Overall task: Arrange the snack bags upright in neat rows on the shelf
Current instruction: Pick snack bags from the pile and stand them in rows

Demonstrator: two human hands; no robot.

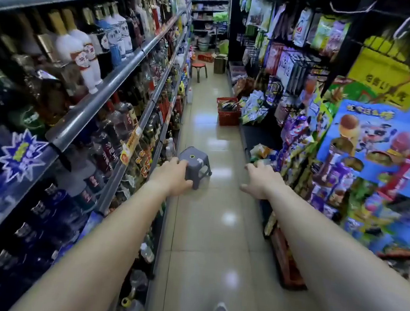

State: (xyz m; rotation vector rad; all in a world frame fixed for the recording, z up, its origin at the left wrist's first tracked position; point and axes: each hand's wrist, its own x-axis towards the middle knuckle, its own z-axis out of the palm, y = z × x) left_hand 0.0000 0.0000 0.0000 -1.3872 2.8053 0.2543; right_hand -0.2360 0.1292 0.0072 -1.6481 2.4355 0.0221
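Both hands reaching forward down aisle, empty: left hand [172, 174] spreading open over grey stool [194, 163], fingers looking to be at its near edge, contact unclear; right hand [262, 182] open, palm down, heading toward snack bags [261, 152] slumping on low black shelf [257, 135]. Likely pulling stool close to sit while straightening low row. Red basket [228, 112] holding more packets beyond. Blur smearing labels; shelf depth hiding behind hanging packs; right edge of display cut off.
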